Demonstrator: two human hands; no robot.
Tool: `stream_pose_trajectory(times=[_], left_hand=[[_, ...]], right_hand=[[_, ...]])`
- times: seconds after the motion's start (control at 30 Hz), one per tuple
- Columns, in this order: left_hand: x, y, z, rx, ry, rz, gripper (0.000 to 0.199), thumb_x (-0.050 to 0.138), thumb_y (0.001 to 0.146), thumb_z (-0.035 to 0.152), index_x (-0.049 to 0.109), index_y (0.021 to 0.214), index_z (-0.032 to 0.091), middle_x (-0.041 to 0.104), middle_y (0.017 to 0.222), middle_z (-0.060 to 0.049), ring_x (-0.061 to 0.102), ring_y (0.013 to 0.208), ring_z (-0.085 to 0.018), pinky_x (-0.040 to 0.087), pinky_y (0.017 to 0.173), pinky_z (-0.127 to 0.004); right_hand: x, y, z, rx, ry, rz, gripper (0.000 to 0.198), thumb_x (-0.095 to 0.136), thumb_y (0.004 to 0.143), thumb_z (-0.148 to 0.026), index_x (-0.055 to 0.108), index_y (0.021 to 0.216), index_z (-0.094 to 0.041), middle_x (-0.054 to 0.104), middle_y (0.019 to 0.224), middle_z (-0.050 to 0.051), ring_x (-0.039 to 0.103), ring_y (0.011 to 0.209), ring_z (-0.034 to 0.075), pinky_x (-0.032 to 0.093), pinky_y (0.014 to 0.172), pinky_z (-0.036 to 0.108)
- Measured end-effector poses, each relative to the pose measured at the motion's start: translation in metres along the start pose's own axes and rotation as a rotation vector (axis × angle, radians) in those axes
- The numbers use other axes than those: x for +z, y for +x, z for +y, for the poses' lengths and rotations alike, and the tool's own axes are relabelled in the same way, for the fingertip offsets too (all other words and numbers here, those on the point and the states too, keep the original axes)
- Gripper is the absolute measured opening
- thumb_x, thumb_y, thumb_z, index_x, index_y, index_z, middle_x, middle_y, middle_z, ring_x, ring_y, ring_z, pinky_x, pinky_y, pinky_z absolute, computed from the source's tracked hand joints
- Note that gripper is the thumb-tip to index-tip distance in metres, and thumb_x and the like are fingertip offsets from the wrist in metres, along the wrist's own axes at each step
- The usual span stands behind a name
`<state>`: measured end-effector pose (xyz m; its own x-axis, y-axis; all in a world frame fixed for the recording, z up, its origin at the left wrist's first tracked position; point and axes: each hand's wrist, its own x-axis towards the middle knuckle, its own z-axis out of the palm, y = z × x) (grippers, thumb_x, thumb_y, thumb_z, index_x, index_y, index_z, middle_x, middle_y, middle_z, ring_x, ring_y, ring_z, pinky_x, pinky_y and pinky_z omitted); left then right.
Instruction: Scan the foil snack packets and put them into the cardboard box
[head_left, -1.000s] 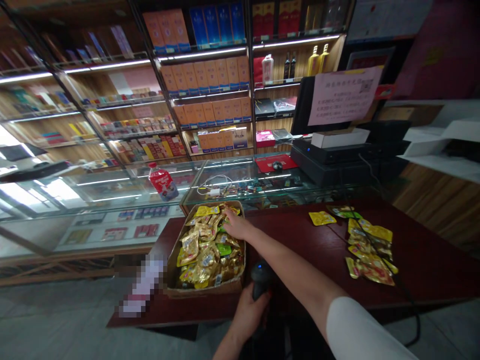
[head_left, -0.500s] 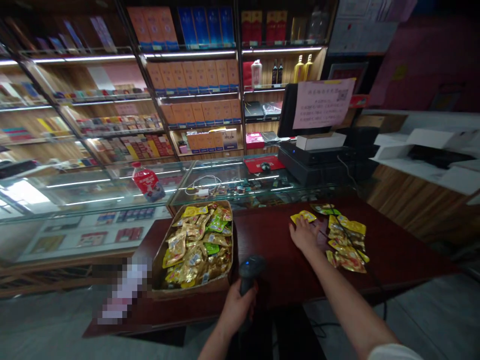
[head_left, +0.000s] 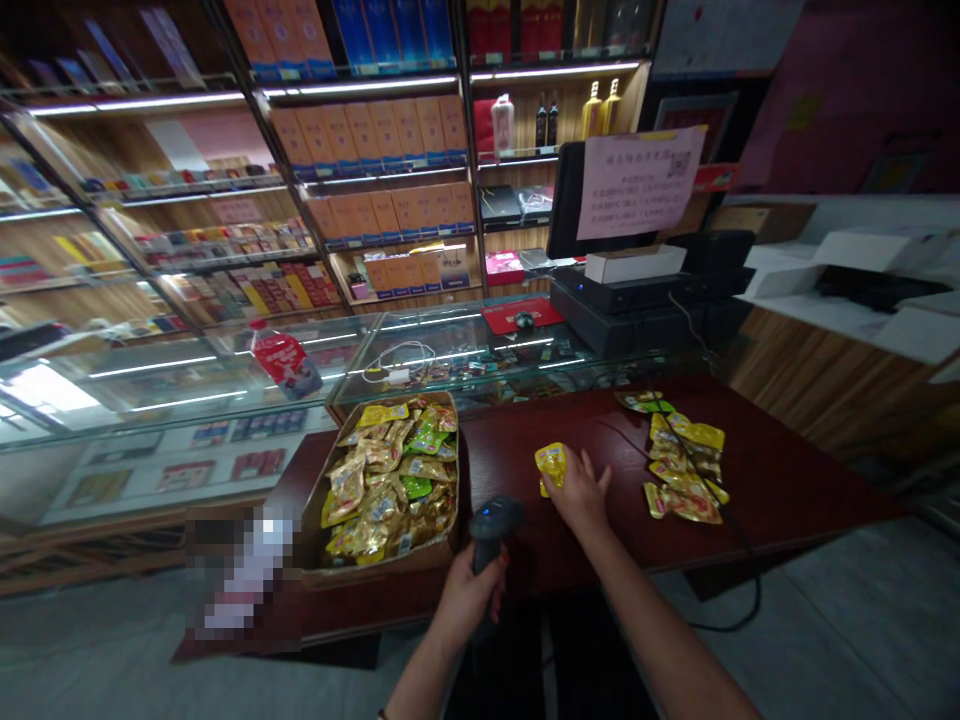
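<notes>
My left hand is wrapped round the handle of a dark handheld barcode scanner, whose head with a small blue light points away from me over the table's front edge. My right hand has its thumb side on a small yellow snack packet; some of its other fingers stick out to the right. To the left, a cardboard box is filled with gold, yellow and green snack packets. Several more snack packets lie in a loose pile at the right, under a black cable.
The dark red table meets a glass display counter bearing a red-labelled bottle, a white cable and a mouse. A monitor with a pink notice stands behind. Shelves of boxes line the back.
My right hand has moved left and nearer to me, bringing the yellow snack packet along, away from the pile. My left hand still grips the barcode scanner. The view has shifted slightly.
</notes>
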<state>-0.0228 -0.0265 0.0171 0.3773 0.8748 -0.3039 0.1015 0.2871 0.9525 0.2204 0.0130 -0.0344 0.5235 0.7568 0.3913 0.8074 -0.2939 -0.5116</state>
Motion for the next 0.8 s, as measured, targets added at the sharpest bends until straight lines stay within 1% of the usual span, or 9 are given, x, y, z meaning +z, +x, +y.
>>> stream_pose_trajectory(times=[0.07,0.1,0.17,0.23,0.3,0.37,0.57,0.73,0.8], left_hand=[[0.0,-0.001,0.001,0.004,-0.03,0.006,0.054,0.077,0.069,0.063,0.06,0.092,0.017,0.054,0.052,0.007,0.045,0.036,-0.008,0.038,0.033,-0.018],[-0.001,-0.001,0.001,0.001,-0.047,0.012,0.056,0.077,0.069,0.063,0.06,0.095,0.016,0.055,0.053,0.007,0.045,0.036,-0.008,0.039,0.033,-0.018],[-0.003,-0.001,0.001,-0.008,-0.084,0.019,0.06,0.077,0.07,0.063,0.061,0.103,0.015,0.056,0.054,0.007,0.046,0.037,-0.009,0.039,0.034,-0.019],[-0.006,-0.001,0.0,-0.013,-0.112,0.013,0.065,0.077,0.069,0.063,0.062,0.109,0.014,0.056,0.055,0.007,0.046,0.037,-0.009,0.039,0.034,-0.019],[-0.008,-0.002,-0.002,-0.013,-0.127,-0.007,0.067,0.078,0.069,0.063,0.063,0.111,0.013,0.057,0.056,0.006,0.046,0.038,-0.009,0.04,0.034,-0.019],[-0.01,-0.002,-0.005,-0.012,-0.132,-0.027,0.065,0.079,0.069,0.062,0.064,0.109,0.013,0.057,0.056,0.006,0.046,0.038,-0.009,0.04,0.035,-0.019],[-0.012,-0.004,-0.005,0.011,-0.151,-0.011,0.058,0.078,0.071,0.062,0.063,0.1,0.015,0.057,0.054,0.006,0.046,0.036,-0.008,0.039,0.035,-0.019],[-0.01,-0.006,0.0,0.035,-0.164,-0.04,0.051,0.078,0.071,0.059,0.063,0.095,0.016,0.057,0.053,0.006,0.044,0.035,-0.008,0.039,0.035,-0.019],[-0.009,-0.006,0.0,0.04,-0.169,-0.038,0.05,0.078,0.071,0.059,0.062,0.093,0.017,0.056,0.053,0.007,0.044,0.034,-0.007,0.039,0.035,-0.019]], right_hand=[[-0.002,-0.001,0.002,-0.014,0.19,-0.044,0.063,0.058,0.089,-0.035,0.042,0.148,-0.021,0.066,0.133,0.016,0.061,0.124,0.032,0.033,0.114,0.06],[-0.003,-0.001,0.003,-0.006,0.298,-0.057,0.066,0.058,0.088,-0.033,0.038,0.15,-0.022,0.067,0.131,0.014,0.066,0.116,0.029,0.042,0.109,0.053],[-0.007,-0.002,0.005,-0.001,0.485,-0.077,0.07,0.058,0.086,-0.031,0.035,0.152,-0.024,0.067,0.129,0.011,0.07,0.108,0.025,0.053,0.098,0.043],[-0.011,-0.002,0.006,-0.05,0.57,-0.073,0.061,0.057,0.086,-0.029,0.044,0.146,-0.024,0.067,0.129,0.011,0.068,0.112,0.025,0.054,0.097,0.041],[-0.014,-0.003,0.004,-0.149,0.565,-0.063,0.047,0.057,0.086,-0.026,0.056,0.133,-0.024,0.067,0.128,0.01,0.065,0.116,0.025,0.051,0.102,0.043],[-0.017,-0.003,0.0,-0.232,0.532,-0.063,0.039,0.057,0.087,-0.023,0.06,0.125,-0.024,0.069,0.125,0.009,0.065,0.116,0.026,0.05,0.103,0.044],[-0.02,-0.004,-0.004,-0.305,0.512,-0.075,0.036,0.057,0.088,-0.02,0.061,0.124,-0.026,0.07,0.12,0.008,0.067,0.111,0.024,0.054,0.1,0.042],[-0.018,-0.005,-0.003,-0.375,0.527,0.005,0.032,0.055,0.09,-0.022,0.062,0.122,-0.023,0.072,0.114,0.011,0.069,0.107,0.024,0.056,0.097,0.04],[-0.02,-0.005,-0.005,-0.36,0.518,-0.007,0.033,0.053,0.09,-0.022,0.063,0.121,-0.022,0.072,0.115,0.011,0.069,0.108,0.024,0.056,0.098,0.039]])
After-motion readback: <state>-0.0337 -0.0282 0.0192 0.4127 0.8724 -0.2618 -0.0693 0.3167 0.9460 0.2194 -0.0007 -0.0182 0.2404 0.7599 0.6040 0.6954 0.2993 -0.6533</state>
